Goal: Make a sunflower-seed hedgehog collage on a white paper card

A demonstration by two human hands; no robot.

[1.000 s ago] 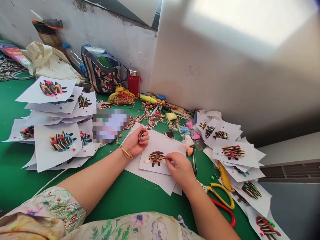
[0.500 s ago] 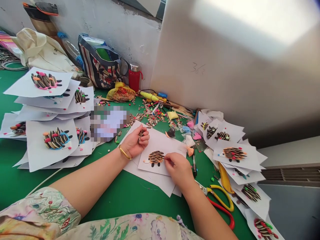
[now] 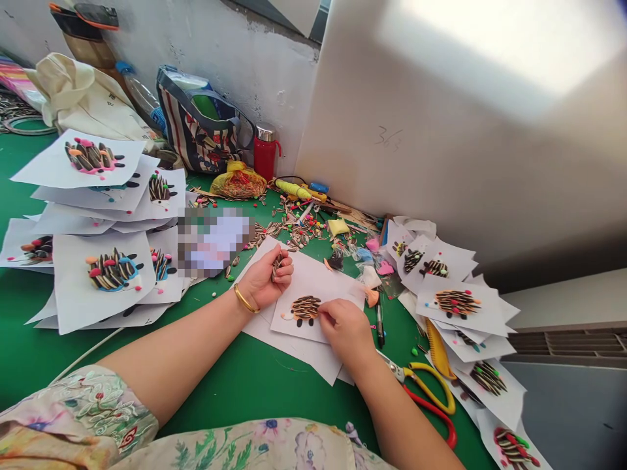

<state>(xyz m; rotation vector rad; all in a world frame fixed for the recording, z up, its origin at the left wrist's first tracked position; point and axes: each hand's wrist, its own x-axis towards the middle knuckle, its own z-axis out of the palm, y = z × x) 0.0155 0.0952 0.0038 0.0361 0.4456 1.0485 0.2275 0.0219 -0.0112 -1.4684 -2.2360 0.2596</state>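
Sunflower seeds show between the curled fingers of my left hand, which is held above the sheets of paper. A white card lies on the larger paper, bearing a hedgehog of striped sunflower seeds set in orange clay, with black feet and a small orange nose. At the right edge of the hedgehog, my right hand has its thumb and forefinger pinched together, touching the seeds or very close. Whatever is between those fingertips is hidden.
Stacks of finished hedgehog cards stand at left, more cards at right. Scissors and a black pen lie beside my right arm. Loose seeds, clay packets, a red flask and a striped bag are behind.
My right hand has shifted very slightly left, its fingertips closer against the hedgehog's right edge. My left hand stays closed in the same place. The view has tilted slightly.
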